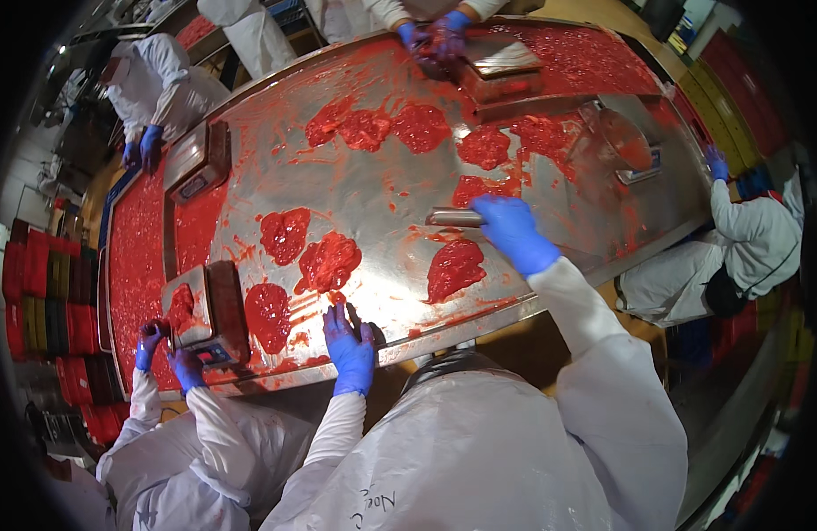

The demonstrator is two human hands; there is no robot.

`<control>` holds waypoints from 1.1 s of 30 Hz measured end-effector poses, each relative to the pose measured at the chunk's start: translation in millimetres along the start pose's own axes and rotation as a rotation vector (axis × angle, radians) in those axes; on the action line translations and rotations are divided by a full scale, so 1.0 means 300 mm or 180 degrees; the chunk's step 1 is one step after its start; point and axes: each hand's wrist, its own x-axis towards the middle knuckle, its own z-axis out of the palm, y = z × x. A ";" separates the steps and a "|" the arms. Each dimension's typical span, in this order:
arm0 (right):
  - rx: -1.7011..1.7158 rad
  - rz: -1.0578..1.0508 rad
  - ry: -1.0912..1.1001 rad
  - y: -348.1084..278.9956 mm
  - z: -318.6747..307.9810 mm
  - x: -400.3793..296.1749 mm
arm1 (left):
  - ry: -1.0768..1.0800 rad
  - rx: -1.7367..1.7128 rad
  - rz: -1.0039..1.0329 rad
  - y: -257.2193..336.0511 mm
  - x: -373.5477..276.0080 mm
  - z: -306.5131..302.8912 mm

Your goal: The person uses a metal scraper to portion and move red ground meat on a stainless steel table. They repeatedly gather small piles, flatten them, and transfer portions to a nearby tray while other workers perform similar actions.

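Observation:
My right hand [518,232], in a blue glove, grips a short metal tool [455,218] whose rounded end points left over the steel table [395,186]. Just below that tool lies a portion of raw red meat [456,269]. Another portion [484,189] is partly covered by my right hand. Near the front edge, my left hand [350,352] is spread palm down with its fingers apart and nothing in it. Its fingertips reach toward a lumpy meat portion [330,261]; whether they touch the tabletop, I cannot tell. Further left sits a flatter meat portion [267,317].
At left, a co-worker's gloved hands [176,358] are by a weighing scale [209,318] with meat on it. Another scale [196,159] stands behind. Across the table, a co-worker's hands [441,40] work near a third scale [504,66]. A metal funnel [624,139] lies at right.

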 end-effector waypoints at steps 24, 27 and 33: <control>-0.0228 0.0077 -0.0657 0.001 0.194 -0.037 | 0.0258 -0.0207 -0.0220 -0.001 -0.021 0.004; -0.0301 0.0183 -0.0724 -0.003 0.202 -0.049 | 0.0179 -0.0011 -0.0169 -0.001 -0.019 0.006; -0.0232 0.0028 -0.0569 0.003 0.204 -0.065 | 0.0141 -0.0036 -0.0158 -0.002 -0.017 0.018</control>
